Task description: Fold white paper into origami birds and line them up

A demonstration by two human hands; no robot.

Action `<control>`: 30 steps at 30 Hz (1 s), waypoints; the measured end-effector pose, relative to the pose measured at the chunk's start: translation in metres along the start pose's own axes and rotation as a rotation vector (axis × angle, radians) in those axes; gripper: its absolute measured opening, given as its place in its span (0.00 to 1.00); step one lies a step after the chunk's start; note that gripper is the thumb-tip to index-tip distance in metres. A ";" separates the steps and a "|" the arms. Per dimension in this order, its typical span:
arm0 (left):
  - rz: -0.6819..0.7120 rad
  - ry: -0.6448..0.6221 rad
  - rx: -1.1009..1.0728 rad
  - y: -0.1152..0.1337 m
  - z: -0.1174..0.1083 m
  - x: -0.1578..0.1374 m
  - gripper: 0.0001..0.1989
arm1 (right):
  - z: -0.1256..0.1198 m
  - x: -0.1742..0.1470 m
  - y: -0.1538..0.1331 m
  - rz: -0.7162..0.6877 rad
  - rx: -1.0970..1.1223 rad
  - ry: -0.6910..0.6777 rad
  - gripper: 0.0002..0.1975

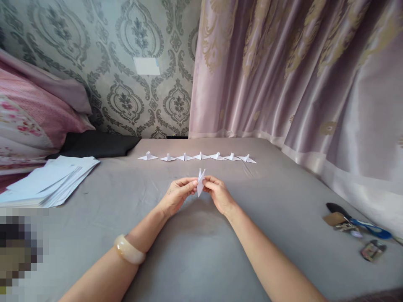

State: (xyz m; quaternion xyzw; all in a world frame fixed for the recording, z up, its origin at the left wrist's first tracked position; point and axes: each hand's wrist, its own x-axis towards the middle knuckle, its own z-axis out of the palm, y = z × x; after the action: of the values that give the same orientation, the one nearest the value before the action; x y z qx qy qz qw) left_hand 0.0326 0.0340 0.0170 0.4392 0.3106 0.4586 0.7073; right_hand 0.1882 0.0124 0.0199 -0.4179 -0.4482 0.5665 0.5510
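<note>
A folded white paper piece (200, 184), narrow and pointed at the bottom with two thin points on top, is held upright between my hands. My left hand (180, 193) pinches its left side with thumb and fingers. On the right side, my right hand (219, 193) grips it between thumb and bent fingers. Beyond my hands, several small folded white paper figures (185, 157) with spread wings stand in a row across the grey sheet (201, 260). A pale bangle (129, 250) circles my left wrist.
At the left lies a stack of white paper sheets (47, 180), with a black cloth-like item (97, 143) behind it. To the right are a blue-and-black handled item (362, 224), some keys (344, 227) and a small patterned box-like object (373, 251). Pink curtains (267, 75) hang along the right.
</note>
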 end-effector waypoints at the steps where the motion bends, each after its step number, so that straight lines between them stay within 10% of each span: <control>1: 0.002 -0.003 -0.001 0.000 0.000 0.000 0.17 | 0.000 0.000 -0.001 -0.002 -0.002 -0.005 0.09; 30: 0.158 -0.015 0.275 0.010 0.010 -0.009 0.13 | -0.007 0.006 0.008 0.155 0.284 -0.086 0.06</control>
State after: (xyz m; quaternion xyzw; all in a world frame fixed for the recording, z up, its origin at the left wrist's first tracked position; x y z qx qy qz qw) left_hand 0.0338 0.0242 0.0311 0.5583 0.3297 0.4628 0.6045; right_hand 0.1928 0.0192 0.0106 -0.3442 -0.3532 0.6825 0.5394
